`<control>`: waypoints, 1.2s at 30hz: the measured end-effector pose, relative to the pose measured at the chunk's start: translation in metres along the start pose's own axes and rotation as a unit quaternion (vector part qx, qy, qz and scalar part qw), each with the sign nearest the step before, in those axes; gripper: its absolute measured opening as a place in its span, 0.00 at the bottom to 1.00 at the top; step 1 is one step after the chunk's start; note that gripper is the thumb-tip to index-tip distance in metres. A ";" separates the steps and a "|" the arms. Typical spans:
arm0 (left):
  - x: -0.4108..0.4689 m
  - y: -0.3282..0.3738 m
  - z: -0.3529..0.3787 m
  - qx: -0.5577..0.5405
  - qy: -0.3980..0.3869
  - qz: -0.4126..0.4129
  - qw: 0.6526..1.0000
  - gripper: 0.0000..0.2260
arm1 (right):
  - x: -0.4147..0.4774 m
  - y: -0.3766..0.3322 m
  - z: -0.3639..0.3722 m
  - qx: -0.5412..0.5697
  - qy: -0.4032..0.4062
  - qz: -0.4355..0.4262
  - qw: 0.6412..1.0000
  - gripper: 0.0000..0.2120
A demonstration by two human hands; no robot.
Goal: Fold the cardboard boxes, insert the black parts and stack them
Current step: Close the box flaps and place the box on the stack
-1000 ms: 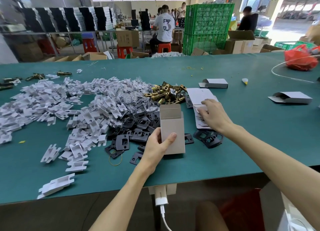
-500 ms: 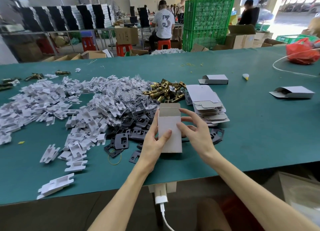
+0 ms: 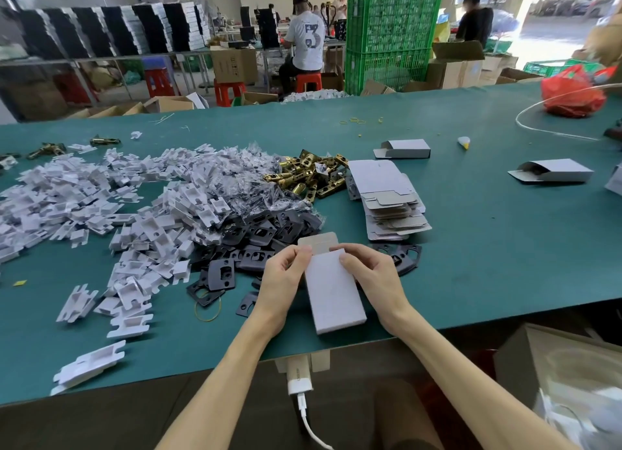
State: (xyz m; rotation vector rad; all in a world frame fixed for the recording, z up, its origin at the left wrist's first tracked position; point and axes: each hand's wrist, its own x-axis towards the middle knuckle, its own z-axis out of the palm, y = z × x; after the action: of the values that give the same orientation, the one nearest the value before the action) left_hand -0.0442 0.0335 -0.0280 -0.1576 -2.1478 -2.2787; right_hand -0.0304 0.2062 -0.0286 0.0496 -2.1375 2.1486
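Grey-white cardboard, matte and smooth, makes up the one oblong cardboard box (image 3: pixel 336 291) held over the near edge of the green felt-like desk (image 3: pixel 488 264), about midway along that edge. Its brown tuck flap sticks out at the far end. The left hand (image 3: pixel 286 281) pinches the box's left side near the flap with curled fingers and thumb. The right hand (image 3: pixel 373 274) curls over the top face and right side, so both hands are clamped on the box.

Half a second earlier the box stood more upright with its open brown inside facing the camera. The left hand alone gripped it then, while the right hand reached in with spread fingers. Now the pale closed face is up and the box tilts down toward the near edge.

Just beyond the hands lies a heap of thin, flat black plates (image 3: pixel 266 234) with cut-out holes, too many to count. Left of them spreads a far larger drift of white moulded plastic inserts (image 3: pixel 101 197). Behind the plates sits a cluster of shiny brass latches (image 3: pixel 309 175).

One slumped stack of flat cardboard blanks (image 3: pixel 390 207) rests beside the brass. Two more boxes lie well apart toward the far right corner: a first folded box (image 3: pixel 404 149) and a second folded box (image 3: pixel 552 171). A single yellow rubber band (image 3: pixel 208 310) lies by the plates.
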 end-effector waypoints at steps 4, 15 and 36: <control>-0.001 0.001 -0.001 0.013 -0.019 0.039 0.999 0.07 | -0.001 0.000 -0.001 0.002 -0.003 0.001 1.000 0.06; -0.002 0.000 -0.003 -0.026 -0.032 0.035 0.999 0.10 | 0.001 0.002 0.000 0.022 0.008 -0.021 1.000 0.08; 0.001 0.001 -0.001 -0.069 0.033 0.017 0.997 0.12 | -0.006 -0.002 -0.002 0.006 -0.096 0.002 0.995 0.26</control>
State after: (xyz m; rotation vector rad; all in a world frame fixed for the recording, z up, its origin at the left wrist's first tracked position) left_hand -0.0453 0.0325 -0.0265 -0.1175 -1.9432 -2.3775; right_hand -0.0244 0.2078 -0.0269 0.2631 -2.2255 2.2418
